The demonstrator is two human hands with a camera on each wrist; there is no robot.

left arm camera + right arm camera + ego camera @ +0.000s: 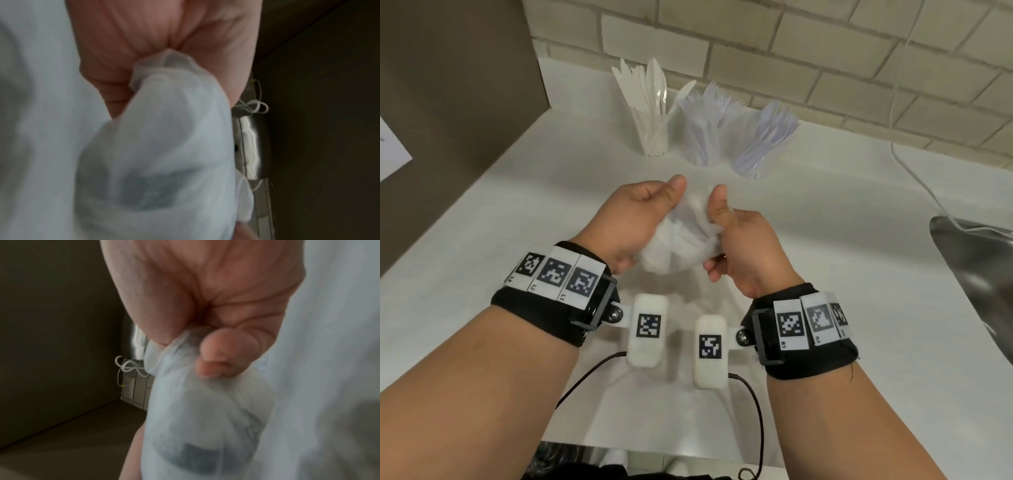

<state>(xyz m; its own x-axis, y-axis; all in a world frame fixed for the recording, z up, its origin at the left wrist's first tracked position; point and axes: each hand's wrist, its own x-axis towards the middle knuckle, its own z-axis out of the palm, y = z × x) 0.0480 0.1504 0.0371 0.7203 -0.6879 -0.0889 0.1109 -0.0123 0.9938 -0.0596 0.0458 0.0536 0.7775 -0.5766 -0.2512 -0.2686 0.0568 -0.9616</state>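
— Bands [558,277] on both wrists sit closest. What's just past them?
— Left hand [635,219] and right hand [743,246], each clamped on the bag [681,240]. Thumbs [678,185] press its far upper edge and fingers [714,270] curl underneath. It hangs between them, seemingly lifted off the counter [551,192].
— Which way does it run?
— Its long axis goes from that pinched edge back down toward the wrists. The hands flank it left and right, neither nearer, so I'd judge any pull goes sideways, apart.
— Do the wrist cameras add anything?
— Each shows thin film bunched in a fist, and a dark shape [148,193] inside, too blurred to name. The head view hides that, but it alone shows both hands together.
— Farther back?
— Three cups [654,137] of white cutlery [645,85] near the wall [791,51], well beyond the bag. Sink [979,274] off right.
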